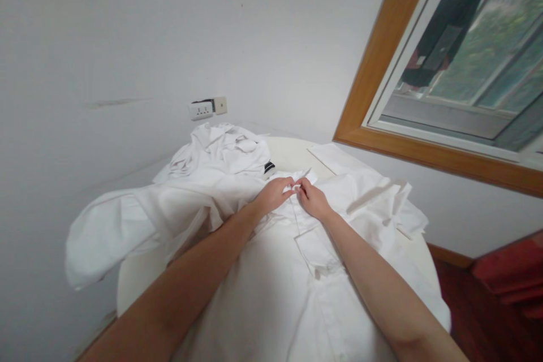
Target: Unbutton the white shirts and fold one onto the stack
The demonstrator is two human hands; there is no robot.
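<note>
A white shirt [271, 271] lies spread over a round table, its front toward me and a sleeve [119, 226] hanging out to the left. My left hand [275, 193] pinches the shirt's upper front edge near the collar. Close beside it, almost touching, my right hand [313, 198] pinches the same spot from the right. Fingertips of both hands meet there, and any small button between them is too small to make out. Below the right hand a chest pocket [320, 251] shows on the cloth.
A heap of white clothing [229, 150] lies at the table's back left, with a small black striped piece [269, 167] beside it. More folded white cloth [339, 158] is at the back right. The pale tabletop [292, 153] meets a wall with a socket [201, 110] and a wood-framed window [360, 130].
</note>
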